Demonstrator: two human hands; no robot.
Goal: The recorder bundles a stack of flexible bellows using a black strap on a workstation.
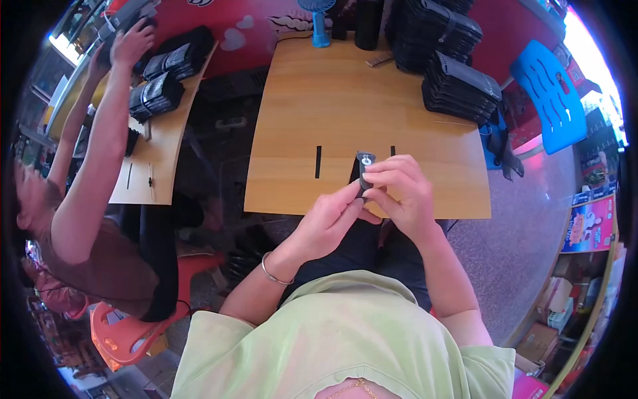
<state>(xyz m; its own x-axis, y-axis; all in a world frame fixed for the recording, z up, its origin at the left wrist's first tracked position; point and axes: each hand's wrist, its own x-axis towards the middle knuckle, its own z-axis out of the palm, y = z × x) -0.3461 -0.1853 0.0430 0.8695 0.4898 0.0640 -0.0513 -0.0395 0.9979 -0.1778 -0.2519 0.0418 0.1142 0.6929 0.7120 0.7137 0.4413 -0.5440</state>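
Through the head camera I have both bare hands raised at the near edge of the wooden tabletop point(292, 120), brought together over the wearer's lap. The small black strap-like piece point(366, 166) sits between them, tilted a little off upright, with a round white mark near its upper end; its exact kind is too small for me to tell. I see the left hand point(330, 216) with its fingers drawn closed on the lower end, thumb pointing up along it. The right hand point(405, 189) comes in from the other side, its thumb and index finger nearly together, pinching the piece just below the mark. A metal bracelet point(276, 271) rings the left wrist.

On the tabletop I count two dark strips, the left strip point(318, 162) well clear of the hands and the right strip point(393, 150) just beyond the right fingers. At the far end stand a blue fan point(320, 30) and a black cylinder point(367, 25). Stacked black bundles point(460, 86) fill the far right corner, near a blue chair point(550, 96). To my left, a co-worker point(100, 266) reaches up beside another wooden tabletop point(166, 149).
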